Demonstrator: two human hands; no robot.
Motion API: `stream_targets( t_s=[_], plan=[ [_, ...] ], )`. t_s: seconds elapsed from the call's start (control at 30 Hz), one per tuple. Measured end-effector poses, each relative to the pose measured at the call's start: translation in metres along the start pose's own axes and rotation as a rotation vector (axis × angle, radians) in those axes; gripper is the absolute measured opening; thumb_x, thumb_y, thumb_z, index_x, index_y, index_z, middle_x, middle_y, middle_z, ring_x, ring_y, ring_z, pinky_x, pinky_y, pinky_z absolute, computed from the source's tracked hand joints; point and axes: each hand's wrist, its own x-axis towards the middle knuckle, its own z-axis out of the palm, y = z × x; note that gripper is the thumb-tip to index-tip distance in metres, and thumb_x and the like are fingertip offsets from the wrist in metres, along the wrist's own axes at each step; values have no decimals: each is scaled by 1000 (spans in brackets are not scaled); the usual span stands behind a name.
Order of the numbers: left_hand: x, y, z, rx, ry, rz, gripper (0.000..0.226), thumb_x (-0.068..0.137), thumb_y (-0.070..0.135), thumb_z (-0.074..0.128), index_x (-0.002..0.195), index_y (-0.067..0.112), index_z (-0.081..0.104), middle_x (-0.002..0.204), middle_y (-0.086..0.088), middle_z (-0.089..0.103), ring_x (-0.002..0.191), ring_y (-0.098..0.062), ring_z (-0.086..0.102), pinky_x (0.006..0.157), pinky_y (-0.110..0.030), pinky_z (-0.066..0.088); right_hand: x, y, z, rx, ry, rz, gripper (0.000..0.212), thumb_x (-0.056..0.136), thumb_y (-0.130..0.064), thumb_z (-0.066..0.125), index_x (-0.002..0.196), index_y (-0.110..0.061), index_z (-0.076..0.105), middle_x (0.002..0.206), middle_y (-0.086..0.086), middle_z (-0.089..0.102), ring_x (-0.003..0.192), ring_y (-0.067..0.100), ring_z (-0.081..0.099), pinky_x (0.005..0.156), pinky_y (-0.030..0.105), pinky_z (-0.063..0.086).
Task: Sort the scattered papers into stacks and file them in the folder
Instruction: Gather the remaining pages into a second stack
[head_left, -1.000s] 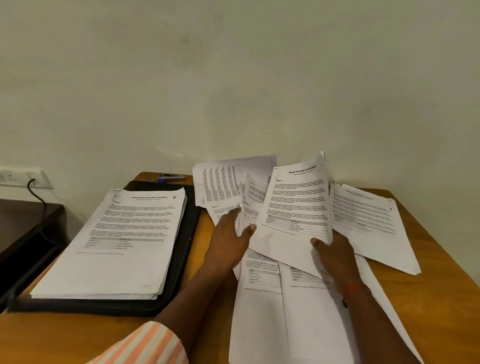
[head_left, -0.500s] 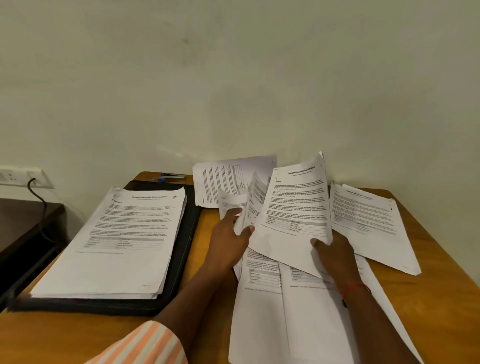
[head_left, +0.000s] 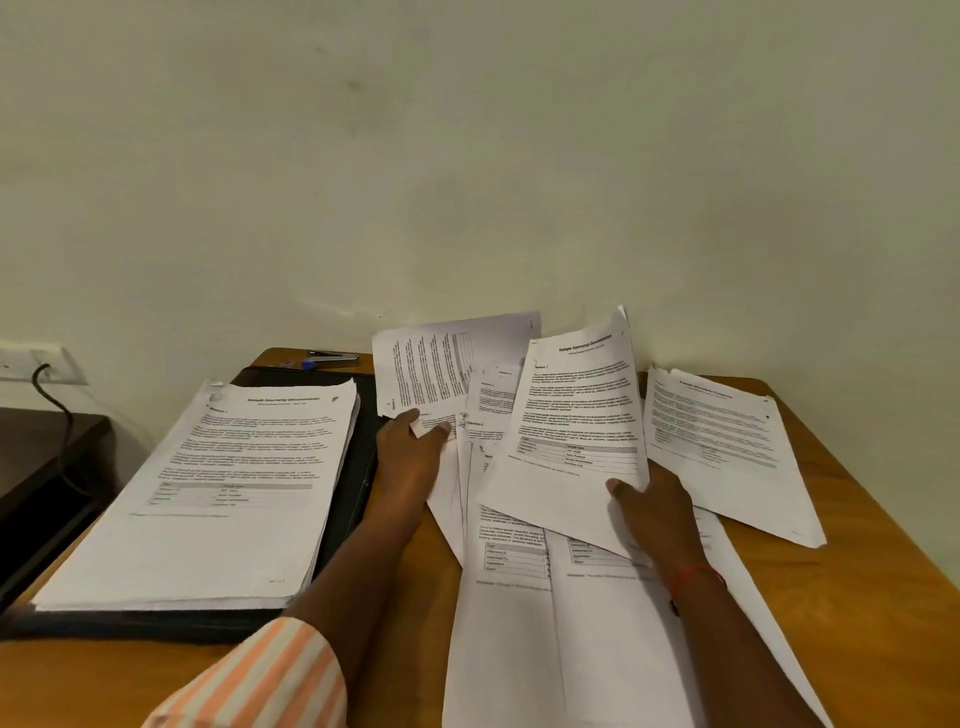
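Black folder (head_left: 358, 467) lies flat with one neat stack of papers (head_left: 218, 488) on it.
Right of the folder, scattered papers (head_left: 571, 639) overlap on the table (head_left: 857, 597). The left hand (head_left: 410, 452) pinches a sheet (head_left: 434, 425) just beside the folder. Farther right, the right hand (head_left: 654, 514) grips a raised page (head_left: 576, 441), thumb on top, fingers hidden beneath. Body print is blurred, and the lowest sheets are cut off.

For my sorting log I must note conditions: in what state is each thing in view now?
folder: open, flat, under the stack.
stack: neat, lying on the folder.
loose papers: scattered, overlapping on the table.
top sheet: lifted, tilted, gripped by the right hand.
left hand: pinches a corner among the loose papers.
cable: plugged into the wall socket.
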Motion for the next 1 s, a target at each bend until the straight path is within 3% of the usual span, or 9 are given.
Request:
stream_targets(
  t_s=[0.13,0.2,0.3,0.47,0.57,0.67,0.87,0.93,1.0],
  plan=[
    [13,-2,5,-102,-33,-99,58,95,14,71,148,8,48,141,3,52,126,-16,50,107,-29,39,1,2,-1,2,6,1,27,94,-8,67,121,-8,67,108,4,68,99,22,60,92,30,45],
    [14,2,3,-158,-103,-150,58,90,22,75,143,14,54,136,10,57,124,-16,56,114,-37,39,2,3,0,3,5,1,25,94,-8,67,119,-9,68,105,3,68,99,23,62,91,30,45],
    [19,-3,2,-183,-189,-134,49,83,31,76,130,24,65,128,7,70,120,-18,65,111,-48,46,3,3,1,6,-4,0,25,94,-9,66,119,-10,68,105,1,68,102,25,63,91,31,45],
    [16,-2,8,-26,-16,44,59,95,15,71,149,16,47,149,1,50,131,-15,52,110,-36,45,4,5,3,16,-9,5,32,93,-10,67,125,-9,66,119,6,70,113,28,63,101,36,47],
    [14,3,6,96,122,221,49,94,11,71,141,18,55,138,7,54,118,-3,54,101,-27,48,5,6,2,14,-7,5,32,93,-11,67,125,-10,67,120,7,71,113,28,63,102,39,48],
    [7,11,4,63,192,314,38,92,13,74,125,27,65,120,25,59,106,4,60,95,-40,58,3,6,2,18,-13,1,31,94,-11,67,125,-11,66,120,7,71,111,27,63,100,36,48],
    [-4,44,4,-158,322,346,19,83,20,84,96,23,70,96,5,73,93,-10,71,84,-43,62,2,5,1,28,-10,2,32,94,-9,66,126,-11,66,119,6,70,108,25,63,99,35,48],
    [-8,56,4,-185,329,345,22,84,16,83,98,17,65,89,8,71,86,-3,71,83,-43,62,3,6,1,25,-13,-2,31,94,-10,66,125,-11,66,117,6,71,107,25,64,96,34,48],
    [-13,66,3,-187,303,361,28,88,12,79,109,16,60,96,7,69,92,-1,71,81,-40,63,3,5,0,18,-19,-3,31,94,-10,66,126,-11,66,116,5,70,103,22,62,93,31,47]
  ],
)
